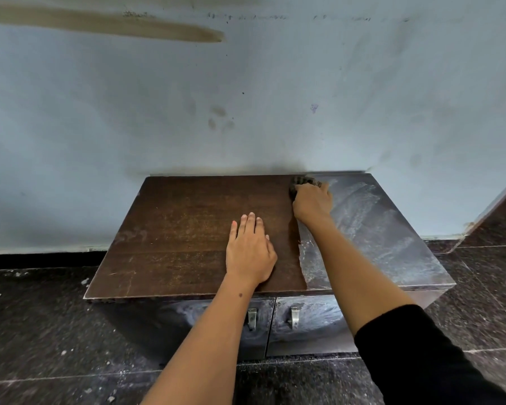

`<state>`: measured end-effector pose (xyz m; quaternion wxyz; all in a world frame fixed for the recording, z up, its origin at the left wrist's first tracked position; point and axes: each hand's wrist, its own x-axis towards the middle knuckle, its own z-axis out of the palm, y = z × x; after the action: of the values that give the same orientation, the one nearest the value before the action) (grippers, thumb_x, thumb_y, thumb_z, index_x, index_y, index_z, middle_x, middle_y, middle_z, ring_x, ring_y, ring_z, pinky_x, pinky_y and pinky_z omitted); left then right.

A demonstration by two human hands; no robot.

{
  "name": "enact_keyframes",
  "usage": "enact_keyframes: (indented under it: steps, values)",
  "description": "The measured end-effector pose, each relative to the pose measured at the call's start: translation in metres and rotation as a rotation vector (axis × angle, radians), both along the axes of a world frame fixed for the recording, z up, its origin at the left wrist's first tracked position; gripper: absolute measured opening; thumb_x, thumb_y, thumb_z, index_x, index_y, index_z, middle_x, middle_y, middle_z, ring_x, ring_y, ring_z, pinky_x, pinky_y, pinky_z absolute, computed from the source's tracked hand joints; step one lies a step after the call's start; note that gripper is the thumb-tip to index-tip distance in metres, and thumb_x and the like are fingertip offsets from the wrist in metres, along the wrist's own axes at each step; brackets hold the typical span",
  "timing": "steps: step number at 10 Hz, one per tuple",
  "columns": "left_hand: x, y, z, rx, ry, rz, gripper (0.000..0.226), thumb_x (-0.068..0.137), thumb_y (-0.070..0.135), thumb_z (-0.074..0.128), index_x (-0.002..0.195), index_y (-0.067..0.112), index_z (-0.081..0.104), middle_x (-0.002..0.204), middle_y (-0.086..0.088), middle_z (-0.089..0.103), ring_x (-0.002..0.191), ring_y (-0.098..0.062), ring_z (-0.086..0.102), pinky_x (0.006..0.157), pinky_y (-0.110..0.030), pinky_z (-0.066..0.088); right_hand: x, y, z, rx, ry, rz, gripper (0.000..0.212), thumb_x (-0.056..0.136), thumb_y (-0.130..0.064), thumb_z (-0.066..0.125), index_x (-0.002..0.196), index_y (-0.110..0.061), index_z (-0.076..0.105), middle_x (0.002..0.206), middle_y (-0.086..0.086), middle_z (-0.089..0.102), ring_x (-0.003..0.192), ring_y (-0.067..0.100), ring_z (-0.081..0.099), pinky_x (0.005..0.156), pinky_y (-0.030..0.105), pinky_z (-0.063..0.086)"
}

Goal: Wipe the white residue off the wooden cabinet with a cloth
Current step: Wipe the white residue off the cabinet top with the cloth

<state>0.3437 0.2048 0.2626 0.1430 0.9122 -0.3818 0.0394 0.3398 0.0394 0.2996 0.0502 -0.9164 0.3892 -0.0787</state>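
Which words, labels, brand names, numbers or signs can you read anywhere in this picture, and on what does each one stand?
None: no readable text shows anywhere.
Faint dark marks along the top of the pale blue painted wall: too blurred to tell whether they are writing.
Dark brown wooden cabinet, dark crumpled cloth and two metal door handles: no label or brand visible.

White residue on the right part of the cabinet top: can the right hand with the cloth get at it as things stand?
Probably yes. The right hand grips the cloth at the back edge, right beside the white residue. Nothing lies on that part; the left hand rests flat on the clean side.
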Motion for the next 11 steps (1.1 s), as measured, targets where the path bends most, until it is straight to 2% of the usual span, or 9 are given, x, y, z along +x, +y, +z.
enact_keyframes:
  steps: [1, 2, 3, 5, 7, 9, 10, 11]
  values:
    - [-0.001, -0.001, -0.001, -0.025, 0.012, 0.006, 0.052, 0.098, 0.025, 0.027, 0.146, 0.007, 0.025, 0.156, -0.010, 0.021, 0.145, -0.022, 0.014, 0.119, -0.037, 0.007, 0.007, 0.017, -0.001, -0.040, 0.007, 0.003, 0.028, 0.092, -0.011, 0.042, 0.112, -0.010, 0.062, 0.124, 0.012, 0.057, 0.126, 0.037, 0.032, 0.101, 0.040, 0.033]
    - [0.001, -0.001, -0.002, -0.040, 0.020, 0.006, 0.052, 0.098, 0.025, 0.027, 0.147, 0.007, 0.025, 0.156, -0.009, 0.020, 0.145, -0.022, 0.013, 0.119, -0.037, 0.008, 0.010, 0.032, -0.004, -0.061, -0.004, 0.079, 0.028, 0.093, -0.012, 0.043, 0.114, -0.013, 0.061, 0.123, 0.008, 0.058, 0.124, 0.035, 0.034, 0.098, 0.039, 0.033]
    - [0.002, 0.001, -0.002, -0.043, 0.020, -0.001, 0.051, 0.099, 0.025, 0.027, 0.147, 0.007, 0.025, 0.156, -0.009, 0.020, 0.145, -0.021, 0.013, 0.119, -0.036, 0.008, 0.002, 0.032, -0.006, -0.060, -0.003, 0.104, 0.033, 0.094, -0.014, 0.047, 0.124, -0.019, 0.057, 0.127, 0.002, 0.056, 0.126, 0.033, 0.032, 0.099, 0.039, 0.033]
    - [0.001, -0.001, -0.003, -0.058, 0.020, 0.009, 0.051, 0.098, 0.024, 0.028, 0.146, 0.007, 0.026, 0.155, -0.009, 0.022, 0.144, -0.022, 0.015, 0.119, -0.037, 0.008, -0.010, 0.030, -0.004, -0.022, -0.006, -0.037, 0.029, 0.093, -0.013, 0.043, 0.117, -0.013, 0.059, 0.127, 0.008, 0.054, 0.129, 0.036, 0.029, 0.103, 0.040, 0.032]
    - [0.002, 0.000, -0.003, -0.073, 0.031, 0.003, 0.051, 0.097, 0.023, 0.030, 0.146, 0.006, 0.027, 0.155, -0.010, 0.022, 0.145, -0.021, 0.014, 0.119, -0.037, 0.008, -0.014, 0.060, -0.008, -0.072, -0.043, 0.132, 0.031, 0.095, -0.015, 0.039, 0.120, -0.017, 0.058, 0.126, 0.004, 0.056, 0.124, 0.033, 0.033, 0.097, 0.039, 0.034]
    - [0.000, -0.001, -0.001, -0.060, 0.030, 0.006, 0.051, 0.098, 0.023, 0.028, 0.146, 0.007, 0.026, 0.155, -0.009, 0.021, 0.144, -0.022, 0.014, 0.119, -0.037, 0.008, -0.029, 0.050, -0.006, -0.039, -0.018, 0.001, 0.025, 0.094, -0.016, 0.043, 0.114, -0.016, 0.059, 0.124, 0.005, 0.056, 0.126, 0.034, 0.032, 0.101, 0.039, 0.034]
    - [0.000, -0.001, -0.002, -0.065, 0.031, 0.011, 0.051, 0.098, 0.023, 0.028, 0.146, 0.007, 0.026, 0.155, -0.009, 0.022, 0.144, -0.021, 0.014, 0.119, -0.037, 0.008, -0.027, 0.059, -0.005, -0.058, -0.016, 0.010, 0.028, 0.095, -0.017, 0.040, 0.115, -0.016, 0.059, 0.126, 0.006, 0.056, 0.126, 0.033, 0.033, 0.102, 0.039, 0.032]
    - [0.000, -0.001, -0.002, -0.066, 0.022, 0.009, 0.051, 0.098, 0.023, 0.029, 0.146, 0.007, 0.027, 0.155, -0.009, 0.022, 0.144, -0.021, 0.015, 0.119, -0.037, 0.008, -0.035, 0.067, -0.008, -0.099, -0.032, 0.115, 0.030, 0.095, -0.019, 0.042, 0.121, -0.018, 0.056, 0.131, 0.004, 0.054, 0.128, 0.032, 0.032, 0.101, 0.039, 0.032]
